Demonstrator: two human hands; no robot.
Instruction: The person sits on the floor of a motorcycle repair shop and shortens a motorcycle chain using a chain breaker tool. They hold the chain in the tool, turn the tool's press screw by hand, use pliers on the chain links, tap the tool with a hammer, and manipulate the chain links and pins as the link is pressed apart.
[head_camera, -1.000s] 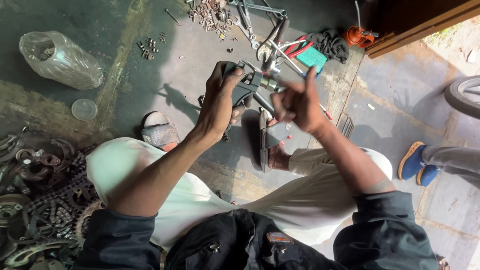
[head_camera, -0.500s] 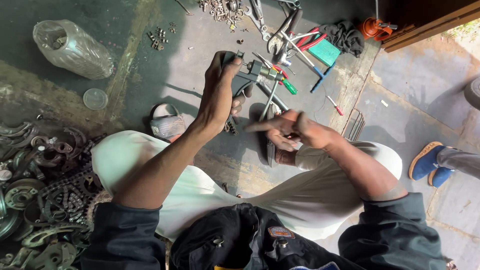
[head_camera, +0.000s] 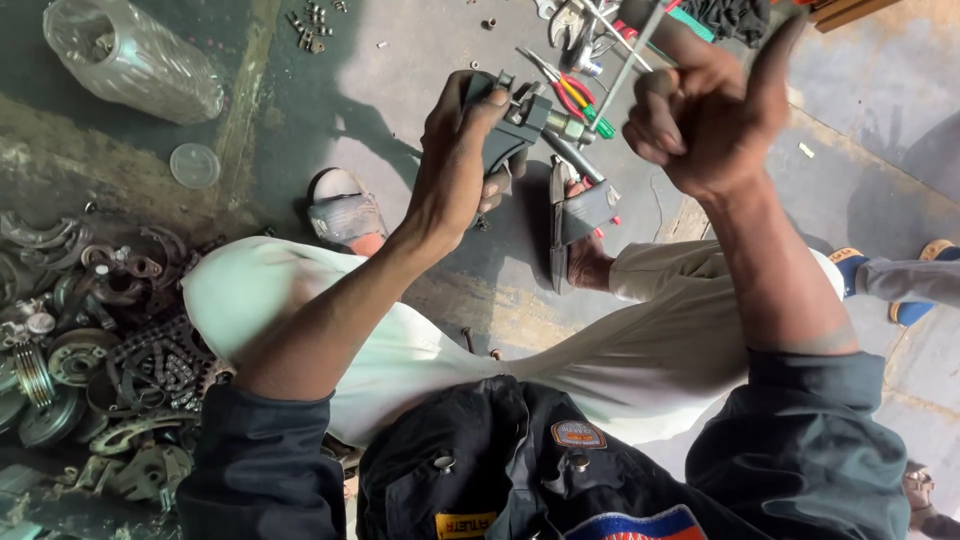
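My left hand (head_camera: 455, 160) clamps the dark metal part (head_camera: 515, 125) steady; right hand (head_camera: 700, 110) fists a thin rod (head_camera: 632, 60) (raised clear of it).

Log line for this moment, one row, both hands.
left hand: grips dark metal part | right hand: raised, holds thin metal rod | floor: scattered hand tools | scrap metal parts beside left knee
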